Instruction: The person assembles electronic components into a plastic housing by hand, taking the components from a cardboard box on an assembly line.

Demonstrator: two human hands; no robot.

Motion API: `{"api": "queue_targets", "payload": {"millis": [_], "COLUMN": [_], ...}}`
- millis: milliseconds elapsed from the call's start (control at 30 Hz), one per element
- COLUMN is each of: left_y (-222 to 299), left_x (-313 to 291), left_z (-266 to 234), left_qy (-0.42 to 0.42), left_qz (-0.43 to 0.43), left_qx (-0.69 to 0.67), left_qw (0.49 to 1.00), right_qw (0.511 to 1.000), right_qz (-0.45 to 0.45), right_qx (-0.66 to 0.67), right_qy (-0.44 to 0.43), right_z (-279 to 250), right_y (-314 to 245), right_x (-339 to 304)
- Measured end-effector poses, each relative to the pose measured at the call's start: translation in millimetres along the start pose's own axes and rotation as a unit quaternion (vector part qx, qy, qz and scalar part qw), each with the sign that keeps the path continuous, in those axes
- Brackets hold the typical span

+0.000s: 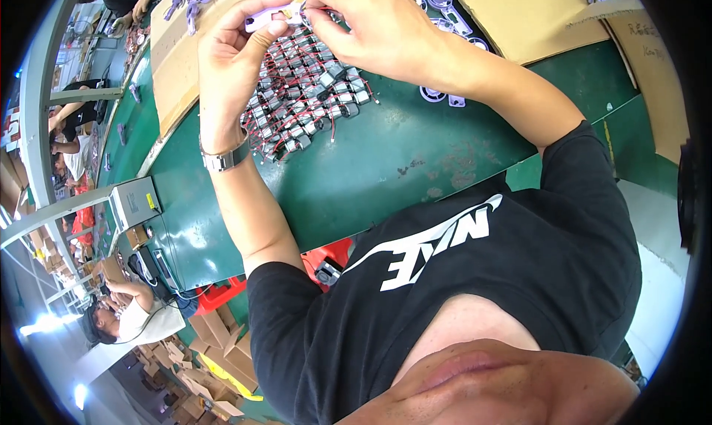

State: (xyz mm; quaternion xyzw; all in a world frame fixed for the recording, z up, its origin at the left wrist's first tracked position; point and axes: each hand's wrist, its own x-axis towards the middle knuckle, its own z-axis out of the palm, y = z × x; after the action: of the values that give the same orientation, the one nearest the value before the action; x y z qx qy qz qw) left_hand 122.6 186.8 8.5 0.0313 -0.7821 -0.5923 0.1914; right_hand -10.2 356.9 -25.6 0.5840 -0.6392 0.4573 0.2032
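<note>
A light purple plastic housing with an opening in it is pinched between the thumb and fingers of my left hand. My right hand meets its right end, fingers closed in a pinch. A bit of red wire shows by those fingertips, but what they grip is mostly hidden. Below both hands, a dense spread of small grey motors with red wires lies on the green table. One darker motor sits on top of the others.
Purple and white plastic parts lie beyond my right hand, with round pieces nearer. Cardboard sheets and a box stand at the right. A grey box is on the table's left. Another person sits at far left.
</note>
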Motion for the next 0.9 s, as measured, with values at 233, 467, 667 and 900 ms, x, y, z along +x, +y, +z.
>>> {"api": "queue_targets", "payload": {"millis": [233,467,667,900], "left_y": [2.9,4.0,7.2,0.0], "left_x": [0.8,-3.5,-4.7,-5.7], "left_z": [11.2,10.7,16.3,22.7], "left_qy": [0.034,0.067,0.070,0.111], "left_qz": [-0.006,-0.022,-0.011,-0.004], "left_qx": [0.029,0.064,0.068,0.050], "left_qw": [0.999,0.995,0.995,0.993], "right_qw": [0.999,0.949,0.963,0.959], "right_qz": [0.053,0.179,0.201,0.195], "right_qx": [0.006,0.189,0.153,0.169], "right_qy": [0.000,-0.179,-0.094,-0.117], "right_z": [1.6,-40.4,-51.6,-44.4], "right_y": [-8.5,-9.9,-22.5,-21.5], "right_x": [-1.6,23.3,30.9,31.7]}}
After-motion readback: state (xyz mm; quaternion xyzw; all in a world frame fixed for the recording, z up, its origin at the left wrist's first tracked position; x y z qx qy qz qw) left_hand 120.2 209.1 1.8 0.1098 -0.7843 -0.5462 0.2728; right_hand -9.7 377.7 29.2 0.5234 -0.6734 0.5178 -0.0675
